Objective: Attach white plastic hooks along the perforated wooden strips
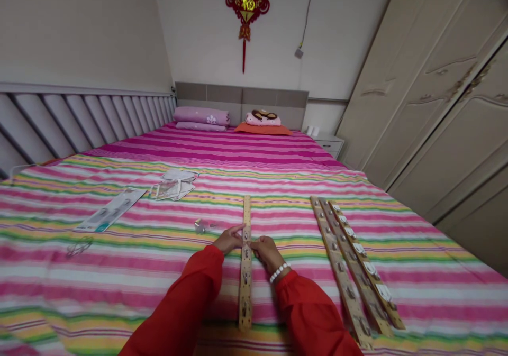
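A narrow light-wood strip (245,313) with holes and several small metal hooks (245,278) lies lengthwise on the striped bedspread. My left hand (230,239) is at its left edge, the index finger reaching onto the wood and the other fingers curled. From the right, my right hand (266,251) grips the same stretch with thumb and finger pinched together. Both sets of fingertips meet around one hook (246,236), and what exactly lies between them is partly hidden. Just left of the strip is a small clear plastic piece (201,226) with a shiny metal part.
Three more strips (341,266) with hooks lie to the right. Left are a flat package (111,210), a pile of wrappers (174,184) and a loose bundle of thin rings (79,246). Folded bedding (201,117), a railing (79,112) and a wardrobe (428,97) surround the bed.
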{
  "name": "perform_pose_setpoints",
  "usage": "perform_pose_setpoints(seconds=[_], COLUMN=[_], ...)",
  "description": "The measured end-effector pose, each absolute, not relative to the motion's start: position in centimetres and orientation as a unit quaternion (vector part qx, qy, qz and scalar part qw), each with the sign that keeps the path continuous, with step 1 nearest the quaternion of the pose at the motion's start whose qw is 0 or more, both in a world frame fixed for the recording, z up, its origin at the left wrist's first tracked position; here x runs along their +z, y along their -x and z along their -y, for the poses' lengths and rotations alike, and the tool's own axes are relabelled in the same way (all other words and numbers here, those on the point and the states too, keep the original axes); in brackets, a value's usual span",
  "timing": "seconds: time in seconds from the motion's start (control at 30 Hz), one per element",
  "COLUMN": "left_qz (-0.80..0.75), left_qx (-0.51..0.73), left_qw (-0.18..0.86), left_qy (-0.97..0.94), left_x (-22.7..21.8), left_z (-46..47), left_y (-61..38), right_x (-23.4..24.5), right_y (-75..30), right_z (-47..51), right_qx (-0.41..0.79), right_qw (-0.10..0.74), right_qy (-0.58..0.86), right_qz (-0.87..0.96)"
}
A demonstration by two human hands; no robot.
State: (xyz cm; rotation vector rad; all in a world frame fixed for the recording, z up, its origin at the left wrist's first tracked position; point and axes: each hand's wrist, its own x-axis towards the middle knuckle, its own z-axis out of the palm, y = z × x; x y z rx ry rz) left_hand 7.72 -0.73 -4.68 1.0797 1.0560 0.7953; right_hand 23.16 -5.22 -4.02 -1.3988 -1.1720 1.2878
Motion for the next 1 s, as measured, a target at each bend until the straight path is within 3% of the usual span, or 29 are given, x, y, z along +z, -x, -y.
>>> perform_pose_setpoints(seconds=[0.33, 1.0], left_qz=[-0.473, -0.459], left_qx=[0.35, 0.348], left_qw=[0.656, 0.66], left_qy=[-0.473, -0.482], left_x=[-4.2, -5.2], left_z=[0.9, 0.4], left_y=[-7.9, -7.7], right_x=[-3.0, -4.2], right_y=[-24.6, -22.8], right_z=[6.8, 6.3], right_qx=[0.633, 0.581], right_qw=[0.408, 0.467], right_qy=[0.512, 0.537], right_qz=[0.413, 0.395])
